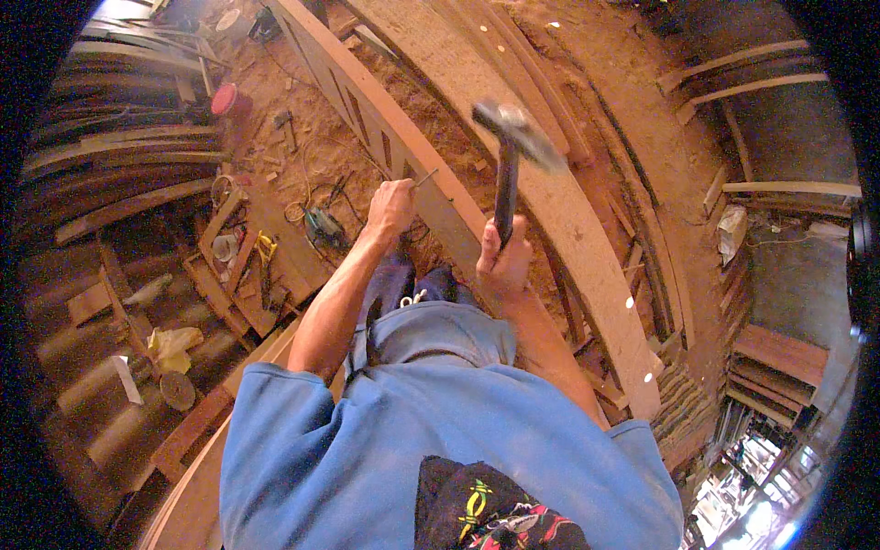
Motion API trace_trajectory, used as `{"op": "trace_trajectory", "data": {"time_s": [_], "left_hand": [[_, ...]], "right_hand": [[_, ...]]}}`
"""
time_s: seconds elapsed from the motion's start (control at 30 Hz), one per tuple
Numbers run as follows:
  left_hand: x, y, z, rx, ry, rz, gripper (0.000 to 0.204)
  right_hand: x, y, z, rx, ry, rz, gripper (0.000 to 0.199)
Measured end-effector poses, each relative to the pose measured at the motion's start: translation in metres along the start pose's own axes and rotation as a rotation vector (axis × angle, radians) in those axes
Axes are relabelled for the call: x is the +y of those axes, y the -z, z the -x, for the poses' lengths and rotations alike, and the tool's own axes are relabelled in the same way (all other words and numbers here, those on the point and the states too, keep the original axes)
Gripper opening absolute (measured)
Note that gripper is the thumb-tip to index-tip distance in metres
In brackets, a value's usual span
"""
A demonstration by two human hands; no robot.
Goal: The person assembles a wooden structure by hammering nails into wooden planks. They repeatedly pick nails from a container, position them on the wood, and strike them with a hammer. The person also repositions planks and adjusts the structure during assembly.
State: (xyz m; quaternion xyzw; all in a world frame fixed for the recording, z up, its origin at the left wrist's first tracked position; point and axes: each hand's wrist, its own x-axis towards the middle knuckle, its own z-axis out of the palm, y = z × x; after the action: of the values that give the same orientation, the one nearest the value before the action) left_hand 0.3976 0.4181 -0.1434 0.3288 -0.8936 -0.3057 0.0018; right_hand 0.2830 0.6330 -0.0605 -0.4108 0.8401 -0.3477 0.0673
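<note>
My left hand (392, 206) is closed on a thin, nail-like metal rod (427, 177). The rod pokes out past its fingers at the edge of a long wooden beam (403, 137), which has slots in its side. My right hand (505, 258) is wrapped round the dark handle of a hammer (507, 188). The hammer stands raised, its head blurred by motion, to the right of the beam. Whether the rod's tip touches the wood, I cannot tell.
A wide curved plank (541, 192) lies right of the beam. On the sawdust-covered floor to the left are a green power tool (323, 226), another hammer (288, 130), a red round container (225, 99) and a yellow-handled tool (266, 249). Stacked lumber (137, 151) lines the left side.
</note>
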Motion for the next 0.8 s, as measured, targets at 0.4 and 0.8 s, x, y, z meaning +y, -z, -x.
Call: {"op": "trace_trajectory", "data": {"time_s": [0.4, 0.8], "left_hand": [[0.011, -0.005, -0.002, -0.043, 0.068, -0.012, 0.019], [0.018, 0.014, 0.001, -0.125, 0.033, -0.07, 0.016]], "right_hand": [[0.015, -0.011, 0.011, -0.115, -0.182, 0.013, 0.048], [0.031, -0.011, 0.016, -0.303, -0.236, 0.075, 0.048]]}}
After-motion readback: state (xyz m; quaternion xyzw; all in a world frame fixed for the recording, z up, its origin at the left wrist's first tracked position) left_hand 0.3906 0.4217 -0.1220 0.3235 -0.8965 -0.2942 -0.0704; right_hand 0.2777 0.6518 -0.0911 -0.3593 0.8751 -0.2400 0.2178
